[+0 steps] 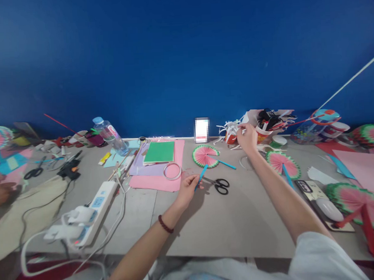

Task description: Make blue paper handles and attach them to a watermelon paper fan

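Note:
My left hand (pixel 188 190) pinches a narrow blue paper strip (pixel 203 171), which points up and away from me over the table. Just right of it lies a pair of scissors (pixel 221 186) with black handles. My right hand (pixel 248 138) reaches out to a cup (pixel 230 137) stuffed with white strips (pixel 231 126); its fingers are bent together at the strips, and what they grip is too small to make out. Between the hands lies a round pleated paper fan (pixel 205 156), pink with a green edge, with a blue stick (pixel 227 164) at its right.
A green pad (pixel 159 152) and a silver ring (pixel 172 171) lie on pink paper. Left are a power strip (pixel 98 210), a water bottle (pixel 110 135) and a glue gun (pixel 69 170). Right are another fan (pixel 283 164) and a phone (pixel 310 192). Another person's hand (pixel 0 189) shows far left.

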### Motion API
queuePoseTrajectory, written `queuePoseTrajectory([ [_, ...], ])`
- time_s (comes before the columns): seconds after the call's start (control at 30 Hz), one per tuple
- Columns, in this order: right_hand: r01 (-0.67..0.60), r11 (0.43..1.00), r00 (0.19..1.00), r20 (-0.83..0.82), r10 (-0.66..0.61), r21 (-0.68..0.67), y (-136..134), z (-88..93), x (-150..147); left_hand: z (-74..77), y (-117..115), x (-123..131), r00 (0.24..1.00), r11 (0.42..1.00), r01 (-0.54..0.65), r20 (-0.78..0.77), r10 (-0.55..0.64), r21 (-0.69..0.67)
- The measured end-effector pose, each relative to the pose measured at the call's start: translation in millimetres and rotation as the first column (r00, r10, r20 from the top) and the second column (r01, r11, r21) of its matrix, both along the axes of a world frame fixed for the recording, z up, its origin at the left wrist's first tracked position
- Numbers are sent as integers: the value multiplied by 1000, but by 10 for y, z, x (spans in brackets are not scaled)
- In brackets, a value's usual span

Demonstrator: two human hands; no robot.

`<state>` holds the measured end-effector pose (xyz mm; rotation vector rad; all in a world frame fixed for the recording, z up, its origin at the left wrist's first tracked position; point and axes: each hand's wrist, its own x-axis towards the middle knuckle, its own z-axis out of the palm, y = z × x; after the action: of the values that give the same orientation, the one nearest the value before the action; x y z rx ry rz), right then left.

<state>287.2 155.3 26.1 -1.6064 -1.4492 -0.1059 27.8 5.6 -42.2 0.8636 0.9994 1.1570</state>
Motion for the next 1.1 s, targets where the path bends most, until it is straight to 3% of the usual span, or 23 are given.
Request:
queuePoseTrajectory([
  [0.1,-87,996,989,-119,87,-2,-303,-73,-241,-1,-3,9,999,1000,-11,30,11,-8],
  [0.17,-216,976,961,-180,210,-15,-560,-143,-419,4,-6,10,999,999,-35,39,36,-20],
  [0.33,-463,879,854,-322,409,-110,-1255,-339,-849,22,-3,-6,996,996,-89,-2,89,9],
  [0.4,-545,829,790,-408,458,-125,-1458,-416,-984,22,0,-9,995,995,-95,3,95,17],
  [0.47,-571,814,757,-452,472,-108,-1579,-490,-1082,16,1,-6,996,995,-93,17,93,19],
  [0.77,-635,758,749,-363,555,-151,-1614,-755,-1104,-21,-16,37,1000,998,-17,-7,17,65],
  [0.9,-601,780,777,-359,518,-176,-1576,-770,-1010,-11,-5,38,993,996,25,-114,-15,86],
  [1.1,-484,863,726,-617,304,-144,-1409,-725,-782,90,2,0,947,990,120,-309,-92,73],
])
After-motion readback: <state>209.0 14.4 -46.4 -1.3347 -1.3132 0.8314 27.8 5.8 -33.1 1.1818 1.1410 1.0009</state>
